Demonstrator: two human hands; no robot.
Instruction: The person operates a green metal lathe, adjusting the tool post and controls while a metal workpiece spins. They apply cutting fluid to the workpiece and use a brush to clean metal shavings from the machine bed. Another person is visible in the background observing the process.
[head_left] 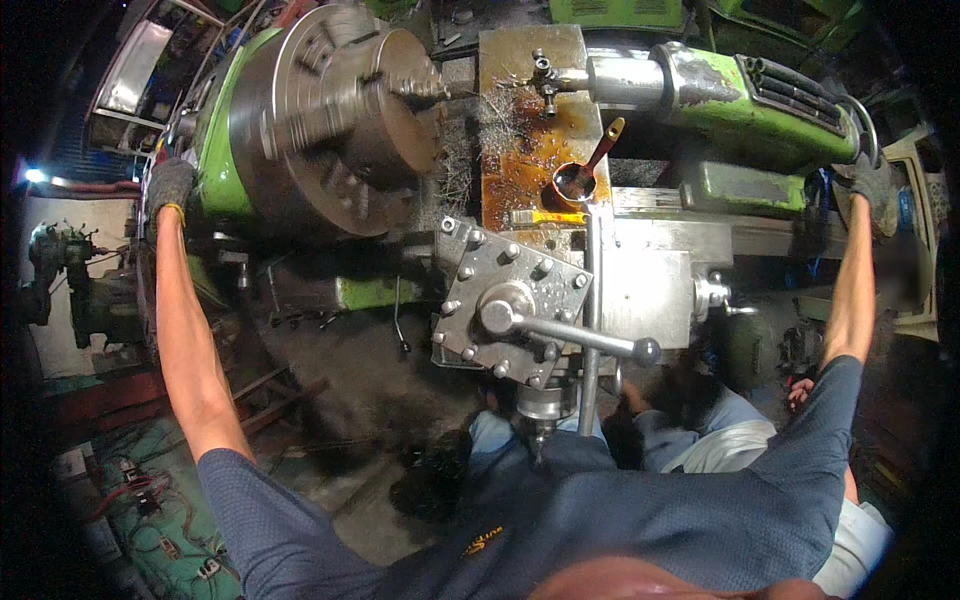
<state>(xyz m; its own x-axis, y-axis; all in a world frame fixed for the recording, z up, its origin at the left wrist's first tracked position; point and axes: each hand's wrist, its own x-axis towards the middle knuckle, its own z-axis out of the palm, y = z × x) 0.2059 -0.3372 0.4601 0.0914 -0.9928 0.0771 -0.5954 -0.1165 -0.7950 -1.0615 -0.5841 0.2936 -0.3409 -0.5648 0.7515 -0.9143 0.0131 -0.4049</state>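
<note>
Left arm (195, 340), right arm (852, 285) outstretched, spread wide; gloved left hand (172, 184), gloved right hand (866, 182) well apart.

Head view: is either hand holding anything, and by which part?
The right hand appears closed on the handwheel by its lower rim; what the left hand holds, if anything, cannot be told.

From here I can't read any sign or number; just small slanted orange lettering (483, 541) on the dark blue polo shirt (640, 525), between the fingers of the left hand (170, 187) and right hand (865, 180), well apart from both, closer to the body.
</note>
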